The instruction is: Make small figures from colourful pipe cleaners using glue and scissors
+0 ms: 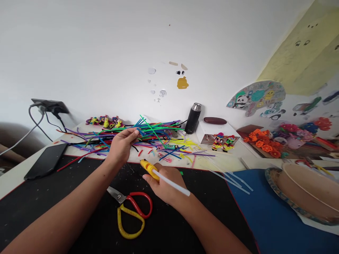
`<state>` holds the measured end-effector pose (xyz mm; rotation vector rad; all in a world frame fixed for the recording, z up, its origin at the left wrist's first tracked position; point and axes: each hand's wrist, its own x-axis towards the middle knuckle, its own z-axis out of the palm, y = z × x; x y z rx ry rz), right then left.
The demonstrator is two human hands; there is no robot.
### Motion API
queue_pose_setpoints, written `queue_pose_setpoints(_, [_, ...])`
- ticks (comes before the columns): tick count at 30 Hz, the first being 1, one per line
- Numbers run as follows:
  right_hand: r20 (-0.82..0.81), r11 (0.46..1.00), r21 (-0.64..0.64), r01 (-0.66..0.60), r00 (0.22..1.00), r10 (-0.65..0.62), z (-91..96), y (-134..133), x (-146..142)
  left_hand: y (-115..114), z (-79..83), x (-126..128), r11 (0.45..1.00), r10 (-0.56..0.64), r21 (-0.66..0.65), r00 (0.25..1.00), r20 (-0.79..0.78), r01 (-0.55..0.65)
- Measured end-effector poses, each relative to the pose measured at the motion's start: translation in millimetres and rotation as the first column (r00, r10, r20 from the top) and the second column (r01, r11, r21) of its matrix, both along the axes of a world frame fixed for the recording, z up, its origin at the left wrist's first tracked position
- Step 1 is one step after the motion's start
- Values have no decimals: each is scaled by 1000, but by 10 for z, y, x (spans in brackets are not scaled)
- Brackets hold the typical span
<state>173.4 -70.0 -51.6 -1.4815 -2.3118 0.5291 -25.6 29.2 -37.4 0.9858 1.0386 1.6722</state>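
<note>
My left hand [122,144] is raised over the table, its fingers pinched on a small blue pipe cleaner piece [140,132] in front of a big pile of coloured pipe cleaners [148,139]. My right hand [165,183] rests on the black mat [66,197] and grips a yellow glue gun [149,168] with a white glue stick [172,183] poking out of its back. Red and yellow scissors [132,211] lie on the mat just left of my right hand.
A black phone [46,160] lies at the left, cables and a plug [50,106] behind it. A black flask [193,118], small pipe-cleaner figures [224,141], orange flowers [262,143], loose glue sticks [233,178], a blue mat [270,218] and a shallow bowl [304,190] are to the right.
</note>
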Motion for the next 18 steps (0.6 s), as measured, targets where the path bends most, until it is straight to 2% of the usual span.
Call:
queue_pose_setpoints(7, [79,998,36,-42,996,39,-53,-15,-116,-28,-90,80,997,-73,-14,996,-41,73])
queue_pose_setpoints(12, [132,994,-6,-111,985,111,-115,-38,-178,-21,-113,70,995,-95,-27,994,-45,94])
queue_pose_setpoints(18, [48,966,-78,-245,967,249,65,-78,-102,-20,-104,56,995,-97,-29,995,-35,96])
